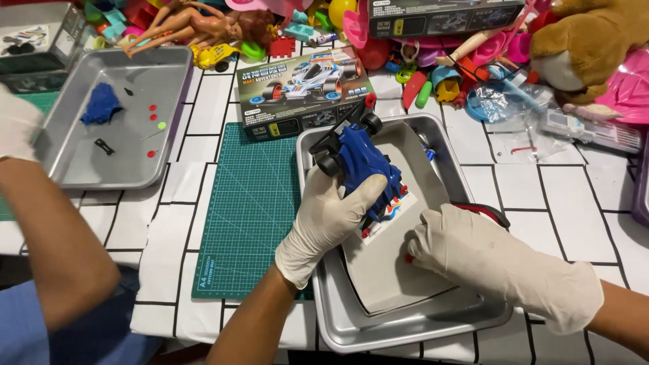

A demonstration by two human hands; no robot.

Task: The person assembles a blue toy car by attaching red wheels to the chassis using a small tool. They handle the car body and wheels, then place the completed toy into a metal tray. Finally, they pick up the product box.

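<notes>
- Left hand (329,220), in a white glove, is wrapped around a blue toy car (360,165), fingers clamped on its rear half; the car is tilted nose-up over the near metal tray (405,324).
- Right hand (483,260), also gloved, lies knuckles-up low in the same tray; its fingertips are curled under and hidden, so I cannot tell whether they pinch anything. A spot of red shows at their edge.
- Risk: the car is held by one hand only, on smooth plastic through a glove; a loose grip could let it twist and drop into the tray.
- Risk: the black wheels (329,162) stick out past the fingers and, by my guess, could knock loose if squeezed or bumped.
- Risk: a small sticker sheet (389,217) sits right under the car; it could crease if the car is pressed down.
- Near tray holds a grey liner sheet (392,284), the sticker sheet and some small bits at the far corner, too small to tell.
- Far tray (169,74) holds a blue body part (101,105), a small black piece (103,146) and scattered red and green dots.
- A co-worker's gloved hand (15,122) rests by that far tray.
- A green cutting mat (247,203) lies between the trays; the toy box (304,91) stands behind it.
</notes>
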